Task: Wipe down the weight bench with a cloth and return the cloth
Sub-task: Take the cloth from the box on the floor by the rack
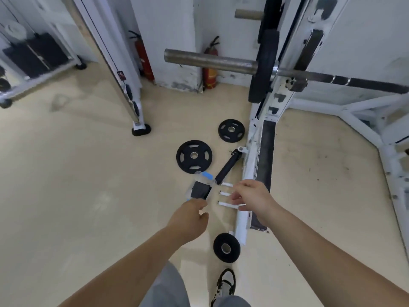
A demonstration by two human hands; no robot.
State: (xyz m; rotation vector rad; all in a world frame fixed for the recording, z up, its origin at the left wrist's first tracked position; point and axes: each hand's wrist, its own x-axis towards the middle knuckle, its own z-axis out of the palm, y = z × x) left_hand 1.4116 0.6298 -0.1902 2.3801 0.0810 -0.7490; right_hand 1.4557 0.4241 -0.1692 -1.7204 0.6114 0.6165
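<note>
Dark cloth pinched in my left grip, right grip empty and spread; return to pegs apparently left.

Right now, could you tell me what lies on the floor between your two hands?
In the head view, three short white pegs jutting from the rack's base rail lie between the left hand and right hand, over bare floor.
</note>
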